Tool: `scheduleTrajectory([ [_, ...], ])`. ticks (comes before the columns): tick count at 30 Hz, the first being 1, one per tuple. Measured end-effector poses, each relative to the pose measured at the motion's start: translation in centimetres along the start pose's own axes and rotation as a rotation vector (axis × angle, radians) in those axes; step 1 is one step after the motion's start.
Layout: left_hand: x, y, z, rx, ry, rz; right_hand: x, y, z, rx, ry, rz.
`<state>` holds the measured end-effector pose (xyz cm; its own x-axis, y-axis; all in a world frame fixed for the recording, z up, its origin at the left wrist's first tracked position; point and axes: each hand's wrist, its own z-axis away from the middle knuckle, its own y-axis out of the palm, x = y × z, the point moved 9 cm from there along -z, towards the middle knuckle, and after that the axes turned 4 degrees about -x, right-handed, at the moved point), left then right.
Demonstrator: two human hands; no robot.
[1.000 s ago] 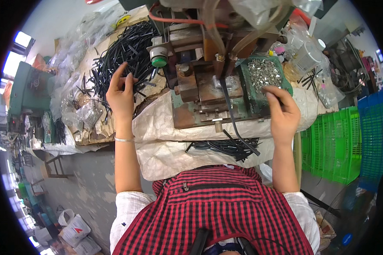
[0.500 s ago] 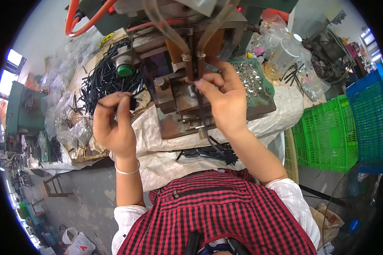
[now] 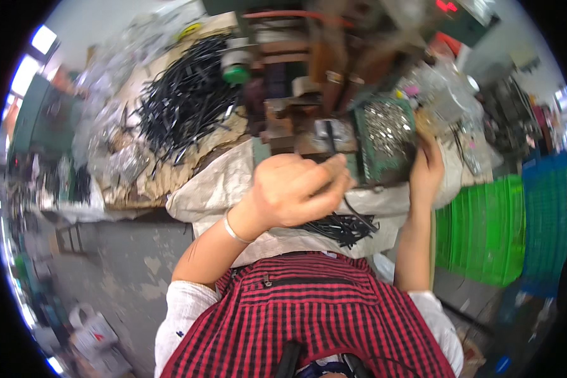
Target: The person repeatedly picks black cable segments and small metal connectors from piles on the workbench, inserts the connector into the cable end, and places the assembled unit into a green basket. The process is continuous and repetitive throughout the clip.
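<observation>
Nearest the camera, below the hands, a small bundle of black cable pieces [image 3: 343,225] lies on the white sack cloth [image 3: 214,183] at the bench edge, just under the left hand [image 3: 296,192]. That hand is raised in front of the press, fingers curled in and pressed together at the tips as if pinching something slim; motion blur hides whether a cable piece is actually between them, so I cannot tell what it holds. Its fingertips point right and away, toward the small metal fixture [image 3: 327,133] of the press, which sits just beyond them. The right hand [image 3: 427,169] is farther right, its fingers laid against the near wall of the green tray of small silver metal parts [image 3: 384,135]; whether they are closed on a part cannot be seen. Of the two, the left hand is the nearer to the fixture, the right the nearer to the tray. Farther off to the left, well apart from both hands, the large heap of black cable pieces [image 3: 186,104] lies with its strands running mostly away and to the right.
</observation>
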<state>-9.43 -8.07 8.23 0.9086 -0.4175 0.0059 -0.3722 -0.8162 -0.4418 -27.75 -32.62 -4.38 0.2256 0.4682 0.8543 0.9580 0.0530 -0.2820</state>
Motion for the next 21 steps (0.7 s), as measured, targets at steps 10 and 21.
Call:
scheduleTrajectory([
  [10, -0.4, -1.6, 0.4, 0.025, -0.197, 0.004, 4.7, 6.0, 0.5, 0.115, -0.324, 0.721],
  [21, 7.2, -17.2, 2.5, -0.216, -0.647, -0.521, 5.9, 6.9, -0.6, 0.067, -0.434, 0.637],
])
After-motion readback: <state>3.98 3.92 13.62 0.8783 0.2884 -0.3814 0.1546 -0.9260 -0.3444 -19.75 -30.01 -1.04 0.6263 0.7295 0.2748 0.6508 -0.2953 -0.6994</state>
